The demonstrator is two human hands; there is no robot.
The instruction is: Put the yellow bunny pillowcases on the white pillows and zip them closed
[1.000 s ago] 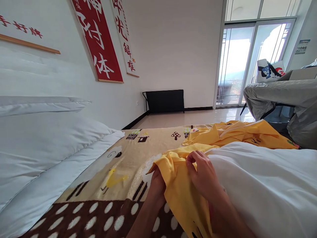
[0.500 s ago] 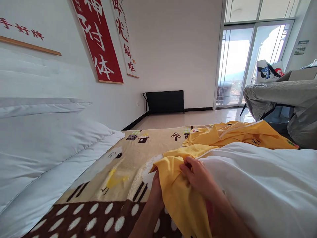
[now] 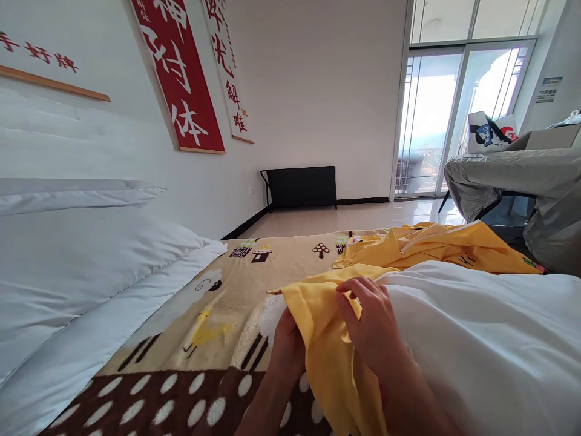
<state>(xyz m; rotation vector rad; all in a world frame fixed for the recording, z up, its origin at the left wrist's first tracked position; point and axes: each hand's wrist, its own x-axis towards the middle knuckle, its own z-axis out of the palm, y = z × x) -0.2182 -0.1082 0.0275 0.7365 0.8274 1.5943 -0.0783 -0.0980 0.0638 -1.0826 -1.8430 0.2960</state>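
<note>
"Yellow cloth [image 3: 320, 327], where do we have it?"

"Over the patterned blanket [image 3: 272, 263], between our left hand [image 3: 288, 348] and right hand [image 3: 376, 318]. White bedding [image 3: 490, 339] crowds our right side; our room runs left, across to the white pillow [image 3: 113, 254]."

"Grip?"

"Right thumb and forefinger pinch the cloth's upper edge. Left fingertips hide behind it, so we can't tell."

"Versus half a second ago?"

"Right hand's farther right, knuckles higher; the cloth's left corner juts sideways where we saw it droop."

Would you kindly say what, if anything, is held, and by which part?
Yellow cloth: the right hand pinches its upper part; left hand under left edge, grip hidden.
</note>
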